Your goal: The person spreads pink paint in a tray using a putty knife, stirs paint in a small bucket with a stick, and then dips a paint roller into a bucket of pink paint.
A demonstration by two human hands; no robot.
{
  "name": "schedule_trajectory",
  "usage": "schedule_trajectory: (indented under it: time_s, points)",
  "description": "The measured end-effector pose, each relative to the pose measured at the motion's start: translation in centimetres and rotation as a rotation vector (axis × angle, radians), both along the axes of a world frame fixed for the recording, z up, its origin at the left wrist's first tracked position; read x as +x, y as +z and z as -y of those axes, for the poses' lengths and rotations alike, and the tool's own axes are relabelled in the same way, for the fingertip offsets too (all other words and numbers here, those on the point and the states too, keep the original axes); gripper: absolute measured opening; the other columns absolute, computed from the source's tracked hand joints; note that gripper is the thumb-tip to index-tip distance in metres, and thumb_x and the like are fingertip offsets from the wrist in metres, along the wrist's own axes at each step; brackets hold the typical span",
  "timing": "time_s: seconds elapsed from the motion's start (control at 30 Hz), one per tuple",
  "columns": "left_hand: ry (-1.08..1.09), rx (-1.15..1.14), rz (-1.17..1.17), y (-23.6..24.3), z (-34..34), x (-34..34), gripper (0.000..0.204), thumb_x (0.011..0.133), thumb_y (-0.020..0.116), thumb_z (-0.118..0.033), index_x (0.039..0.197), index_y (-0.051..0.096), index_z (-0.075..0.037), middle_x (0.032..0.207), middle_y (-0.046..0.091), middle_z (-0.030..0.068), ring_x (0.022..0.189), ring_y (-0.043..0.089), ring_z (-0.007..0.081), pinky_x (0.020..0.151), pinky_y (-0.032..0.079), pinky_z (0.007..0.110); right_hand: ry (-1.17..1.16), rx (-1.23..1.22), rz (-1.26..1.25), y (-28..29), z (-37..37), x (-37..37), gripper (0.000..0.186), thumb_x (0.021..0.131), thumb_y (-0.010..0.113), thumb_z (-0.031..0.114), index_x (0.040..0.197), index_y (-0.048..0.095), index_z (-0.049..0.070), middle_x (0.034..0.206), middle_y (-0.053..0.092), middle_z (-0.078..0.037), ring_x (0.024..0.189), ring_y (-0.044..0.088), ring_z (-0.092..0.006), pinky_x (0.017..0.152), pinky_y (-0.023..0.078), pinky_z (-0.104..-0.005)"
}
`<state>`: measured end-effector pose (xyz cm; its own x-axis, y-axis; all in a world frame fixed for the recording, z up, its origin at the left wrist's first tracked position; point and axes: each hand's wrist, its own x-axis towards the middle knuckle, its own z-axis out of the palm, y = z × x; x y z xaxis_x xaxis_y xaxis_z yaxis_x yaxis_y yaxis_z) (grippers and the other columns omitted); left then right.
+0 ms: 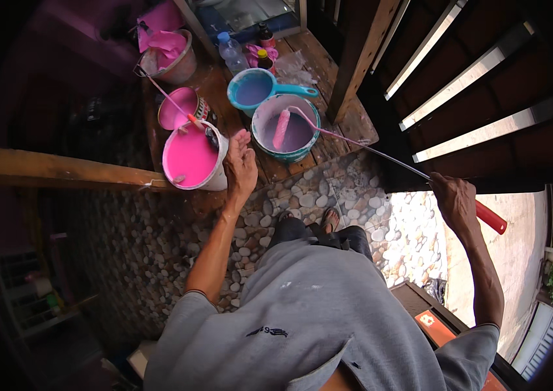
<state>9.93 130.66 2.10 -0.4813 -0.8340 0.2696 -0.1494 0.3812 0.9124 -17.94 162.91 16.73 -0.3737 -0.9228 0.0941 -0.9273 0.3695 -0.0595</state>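
My right hand [453, 197] is closed around the long-handled paint roller, whose red grip [491, 217] sticks out behind it. Its thin metal rod reaches left to a pink roller sleeve [281, 129], which sits inside a teal-and-white bucket [294, 154] of murky purple-grey liquid. My left hand [242, 163] is held with fingers stretched out along the right side of a white bucket [219, 177] of bright pink paint [190, 156]; I cannot tell whether it presses on it. A second roller with an orange-red part [195, 120] on its rod lies across that bucket's rim.
The buckets stand on a wooden plank platform [319, 140]. Around them are a blue dipper [252, 90], a pink-stained tin [179, 107], a bucket with pink cloth [171, 55], a plastic bottle [231, 53] and a yellow-capped bottle [263, 60]. Wooden posts [364, 55] rise beside it; the floor [276, 208] is pebble-patterned.
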Motion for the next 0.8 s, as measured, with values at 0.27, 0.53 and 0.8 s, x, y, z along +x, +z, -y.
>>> schedule_trajectory:
  time_s: [0.27,0.53,0.8]
  points:
    - [-0.243,0.084,0.382,-2.0,5.6,-11.2,0.070,0.072,0.070,-0.020,0.129,0.038,0.005,0.124,0.049,0.0259,0.116,0.050,0.0334,0.097,0.041,0.037,-0.161,-0.068,-0.060,-6.5,-6.5,3.2,0.014,0.087,0.059,0.009,0.096,0.065,0.001,0.062,0.057,-0.010,0.055,0.056,-0.0240,0.057,0.044,-0.0357]
    - [-0.429,0.369,0.277,-3.5,6.1,-13.4,0.027,0.081,0.069,-0.026,0.090,0.063,-0.001,0.070,0.058,0.0035,0.062,0.057,0.0128,0.059,0.048,0.028,-0.208,-0.209,-0.105,-7.5,-7.7,4.9,0.014,0.078,0.061,0.009,0.092,0.062,0.009,0.059,0.050,-0.004,0.056,0.052,-0.0225,0.057,0.042,-0.0358]
    - [-0.382,-0.633,0.222,-6.2,6.8,-13.0,0.019,0.091,0.054,-0.019,0.078,0.060,-0.006,0.055,0.052,0.0104,0.046,0.052,0.0252,0.048,0.044,0.034,-0.309,-0.296,-0.067,-7.1,-7.0,4.9,0.024,0.077,0.071,0.023,0.065,0.054,0.009,0.053,0.048,-0.005,0.052,0.051,-0.0242,0.054,0.041,-0.0367]
